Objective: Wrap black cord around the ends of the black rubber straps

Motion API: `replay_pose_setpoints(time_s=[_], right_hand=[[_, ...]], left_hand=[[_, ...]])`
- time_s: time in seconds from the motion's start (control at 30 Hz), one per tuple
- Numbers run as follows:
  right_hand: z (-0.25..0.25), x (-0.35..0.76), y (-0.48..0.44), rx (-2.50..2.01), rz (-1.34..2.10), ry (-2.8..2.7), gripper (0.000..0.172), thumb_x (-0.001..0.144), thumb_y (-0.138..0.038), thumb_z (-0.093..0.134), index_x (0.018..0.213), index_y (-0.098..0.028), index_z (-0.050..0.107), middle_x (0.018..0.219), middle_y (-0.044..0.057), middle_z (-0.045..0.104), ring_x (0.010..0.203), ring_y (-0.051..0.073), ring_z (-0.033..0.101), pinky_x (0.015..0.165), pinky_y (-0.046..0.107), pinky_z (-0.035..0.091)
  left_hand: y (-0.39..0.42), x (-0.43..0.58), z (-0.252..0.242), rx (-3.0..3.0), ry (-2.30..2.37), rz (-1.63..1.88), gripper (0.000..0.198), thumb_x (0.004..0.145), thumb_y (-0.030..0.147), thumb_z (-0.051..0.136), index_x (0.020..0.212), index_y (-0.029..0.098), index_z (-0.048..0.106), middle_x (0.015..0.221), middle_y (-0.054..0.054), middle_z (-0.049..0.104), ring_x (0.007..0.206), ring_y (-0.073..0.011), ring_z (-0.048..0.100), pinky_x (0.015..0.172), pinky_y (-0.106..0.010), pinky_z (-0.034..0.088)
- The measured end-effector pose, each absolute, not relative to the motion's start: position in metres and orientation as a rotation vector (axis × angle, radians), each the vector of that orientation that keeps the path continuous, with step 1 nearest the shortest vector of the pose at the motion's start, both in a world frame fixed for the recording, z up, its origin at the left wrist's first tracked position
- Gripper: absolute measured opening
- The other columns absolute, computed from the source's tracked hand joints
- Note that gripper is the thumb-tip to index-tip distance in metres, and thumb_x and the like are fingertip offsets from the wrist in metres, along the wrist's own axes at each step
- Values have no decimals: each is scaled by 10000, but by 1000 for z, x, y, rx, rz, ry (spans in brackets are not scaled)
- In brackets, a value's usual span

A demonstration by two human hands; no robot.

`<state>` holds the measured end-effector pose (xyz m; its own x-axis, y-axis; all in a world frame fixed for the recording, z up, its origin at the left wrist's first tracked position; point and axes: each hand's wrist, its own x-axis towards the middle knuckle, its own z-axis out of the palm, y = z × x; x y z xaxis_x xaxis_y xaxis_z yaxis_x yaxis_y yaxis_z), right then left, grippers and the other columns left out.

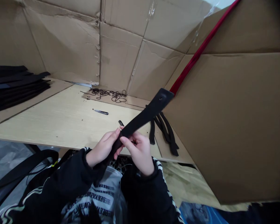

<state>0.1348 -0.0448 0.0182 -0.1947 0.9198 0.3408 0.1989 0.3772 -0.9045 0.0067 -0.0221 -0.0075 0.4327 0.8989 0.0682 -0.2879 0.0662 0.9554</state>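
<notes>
A long black strap (147,114) slants up and to the right from my two hands, its rounded end near the cardboard wall. My left hand (103,148) grips the strap's lower part, fingers closed round it. My right hand (139,151) pinches the same strap just beside the left, thumb and fingers pressed on it. Both hands hover over the front edge of the light wooden table (60,121). Black sleeves with striped cuffs cover my arms.
Several black straps (166,130) lie on the table at the right. A stack of black strips (16,87) sits far left. A small metal tool (101,112) and a tangle of black thread (108,93) lie further back. Cardboard walls (226,124) enclose the back and right.
</notes>
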Motion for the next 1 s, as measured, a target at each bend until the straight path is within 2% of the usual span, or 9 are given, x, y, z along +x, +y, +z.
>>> replay_pose_setpoints(time_s=[0.1, 0.23, 0.33, 0.4, 0.47, 0.57, 0.7, 0.9, 1.0], right_hand=[[17, 137, -42, -1012, 848, -1689, 337, 786, -359, 637, 1051, -150, 634, 562, -29, 543, 487, 93, 514, 479, 201, 420], [13, 137, -39, -1030, 774, -1635, 334, 728, -357, 700, 990, -158, 640, 589, -30, 534, 494, 82, 495, 444, 183, 397], [8, 136, -38, -1103, 762, -1547, 315, 679, -412, 735, 766, -158, 569, 541, -42, 498, 439, 79, 491, 397, 182, 374], [4, 135, -38, -1176, 694, -1511, 363, 679, -438, 728, 659, -166, 489, 482, -60, 439, 382, 66, 450, 359, 180, 331], [1, 135, -39, -1206, 647, -1534, 384, 698, -435, 714, 621, -172, 444, 464, -66, 413, 365, 64, 445, 351, 180, 318], [2, 136, -40, -1123, 766, -1610, 323, 745, -403, 680, 660, -173, 470, 486, -64, 428, 388, 78, 504, 364, 180, 341], [9, 141, -41, -983, 1116, -1669, 256, 784, -402, 633, 786, -166, 534, 504, -56, 460, 438, 108, 542, 418, 205, 391], [14, 147, -40, -925, 1062, -1718, 267, 710, -352, 690, 846, -131, 625, 491, -78, 350, 436, 46, 308, 417, 185, 245], [12, 146, -44, -909, 1120, -1623, 286, 679, -348, 713, 828, -129, 603, 502, -76, 362, 428, 42, 329, 409, 177, 260]], left_hand=[[-10, 0, -9, 1145, 575, 772, 568, 803, 670, 361, 601, 162, 515, 334, 43, 421, 248, -77, 337, 276, -185, 253], [-4, 0, -13, 1138, 501, 616, 651, 759, 749, 301, 613, 161, 536, 302, 43, 396, 218, -80, 312, 270, -194, 225], [-14, 7, -21, 1160, 554, 804, 680, 774, 747, 278, 654, 147, 575, 390, 10, 499, 323, -90, 437, 364, -199, 344], [-23, 12, -26, 1183, 668, 989, 610, 814, 688, 329, 650, 155, 575, 503, -10, 574, 486, -115, 546, 521, -215, 453], [-31, 14, -29, 1208, 792, 1137, 530, 841, 624, 386, 655, 164, 574, 570, -10, 599, 604, -135, 585, 644, -236, 480], [-37, 14, -29, 1220, 897, 1212, 526, 862, 593, 373, 610, 165, 549, 511, 7, 553, 504, -124, 545, 541, -238, 448], [-38, 10, -23, 1224, 899, 1146, 577, 853, 617, 351, 539, 163, 517, 405, 13, 504, 364, -106, 484, 413, -224, 383], [-41, 5, -16, 1064, 739, 914, 661, 791, 724, 282, 497, 170, 489, 291, 11, 435, 262, -86, 392, 326, -195, 281], [-41, 2, -16, 1021, 516, 763, 727, 776, 756, 174, 476, 168, 479, 263, 14, 379, 234, -72, 321, 316, -201, 193]])
